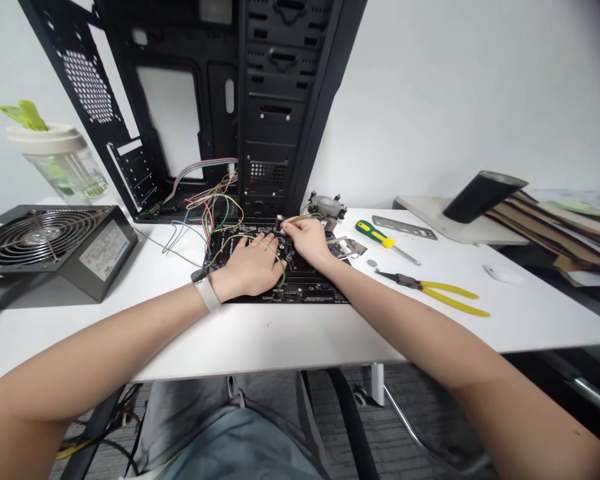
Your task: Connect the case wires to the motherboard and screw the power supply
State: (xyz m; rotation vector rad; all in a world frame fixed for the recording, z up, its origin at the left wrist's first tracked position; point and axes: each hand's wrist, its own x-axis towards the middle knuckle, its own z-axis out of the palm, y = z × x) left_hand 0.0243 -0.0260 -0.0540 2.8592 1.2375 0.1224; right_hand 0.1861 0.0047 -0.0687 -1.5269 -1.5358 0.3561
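Left hand (253,267), right hand (307,239) on flat black motherboard (310,288), thin wires (215,203)

Left hand (250,267) and right hand (306,240) hide much of the circuit board (305,292); the computer case (280,100) behind it is cropped above.

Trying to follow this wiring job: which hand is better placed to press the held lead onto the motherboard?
Right, probably. The right hand pinches the lead at the far edge of the motherboard; the left hand lies flat on the board, steadying it.
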